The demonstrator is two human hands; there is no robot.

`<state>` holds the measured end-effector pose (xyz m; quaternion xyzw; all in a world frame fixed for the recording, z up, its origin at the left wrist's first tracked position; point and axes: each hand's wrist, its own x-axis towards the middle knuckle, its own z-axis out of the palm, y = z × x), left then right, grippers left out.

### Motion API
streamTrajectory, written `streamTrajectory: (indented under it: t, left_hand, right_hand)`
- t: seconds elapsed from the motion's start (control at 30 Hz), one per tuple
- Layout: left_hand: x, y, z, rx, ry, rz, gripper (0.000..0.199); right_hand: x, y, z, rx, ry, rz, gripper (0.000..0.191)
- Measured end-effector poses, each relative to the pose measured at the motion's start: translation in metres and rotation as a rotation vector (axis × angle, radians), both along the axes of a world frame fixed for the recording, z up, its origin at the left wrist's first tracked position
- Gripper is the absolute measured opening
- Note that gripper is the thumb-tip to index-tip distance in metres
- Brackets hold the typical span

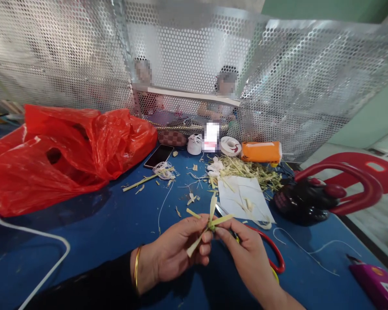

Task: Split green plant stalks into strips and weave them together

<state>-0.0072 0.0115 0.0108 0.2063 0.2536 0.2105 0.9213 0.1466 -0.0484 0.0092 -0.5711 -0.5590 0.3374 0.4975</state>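
Pale green woven leaf strips [212, 219] meet in a small knot, with several ends sticking out in different directions. My left hand [177, 247] pinches the piece from the left, its fingers curled beneath the knot. A gold bangle [136, 269] circles that wrist. From the right, my right hand [248, 249] grips one strip near the knot between thumb and forefinger. Red-handled scissors [273, 249] lie on the blue table, partly hidden behind my right hand. Beyond the hands is a white sheet of paper [242, 198] with leaf scraps on it.
A red plastic bag [67, 150] fills the left. Behind are a phone [159, 156], white string [164, 170], a tape roll [230, 146], an orange package [261, 151] and shredded leaf strips [248, 170]. A black pot-like object [300, 204] stands right. People sit beyond a perforated screen [194, 51].
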Motion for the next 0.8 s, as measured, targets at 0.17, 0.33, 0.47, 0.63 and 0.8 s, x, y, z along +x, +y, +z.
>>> streamTrajectory:
  t: [0.17, 0.33, 0.47, 0.63, 0.8]
  left_hand:
    - [0.003, -0.002, 0.002, 0.125, 0.096, 0.028, 0.023]
    - [0.006, -0.002, 0.000, 0.211, 0.085, 0.105, 0.023]
    - [0.005, -0.001, -0.005, 0.223, 0.029, 0.103, 0.023]
    - [0.005, -0.001, -0.007, 0.175, -0.007, 0.119, 0.019]
    - [0.006, -0.003, -0.008, 0.199, -0.001, 0.079, 0.019]
  right_hand:
    - [0.001, 0.000, -0.001, -0.046, 0.050, 0.015, 0.028]
    - [0.001, 0.004, -0.001, -0.196, 0.345, 0.021, 0.030]
    - [0.001, 0.005, -0.002, -0.277, 0.516, 0.053, 0.032]
    - [0.000, 0.006, 0.000, -0.152, 0.261, 0.007, 0.013]
    - [-0.002, 0.004, -0.001, -0.085, 0.117, -0.027, 0.014]
